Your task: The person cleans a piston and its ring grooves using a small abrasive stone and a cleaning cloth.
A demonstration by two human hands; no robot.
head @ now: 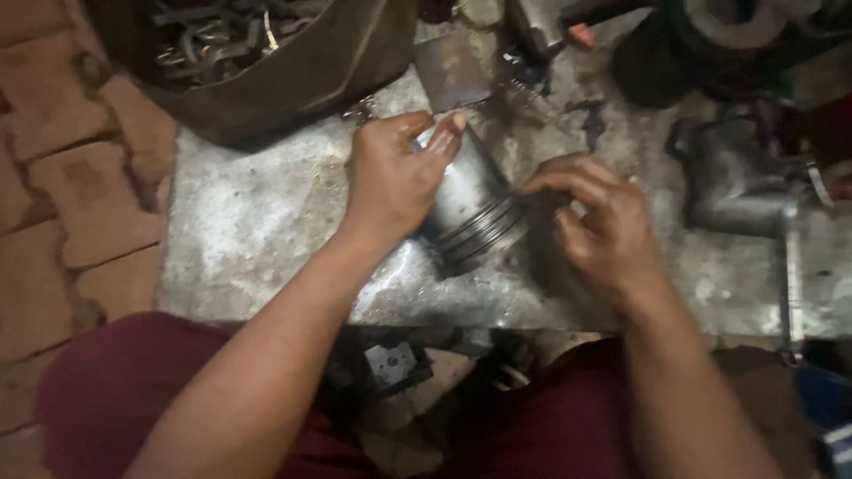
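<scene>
A grey metal piston [470,208] lies tilted on a worn metal slab [257,231], its dark ring grooves toward the lower right. My left hand [395,173] grips the piston's skirt end from above. My right hand [599,217] sits at the grooved crown end, fingers pinched together against a thin ring at the piston's edge. The picture is blurred, so the ring itself is hard to make out.
A dark bag [293,62] full of metal tools stands at the slab's back left. A grey cast metal part [737,182] lies at the right, with more dark machine parts [710,35] behind. Brick floor [62,177] runs along the left. My knees in maroon cloth [115,390] are below.
</scene>
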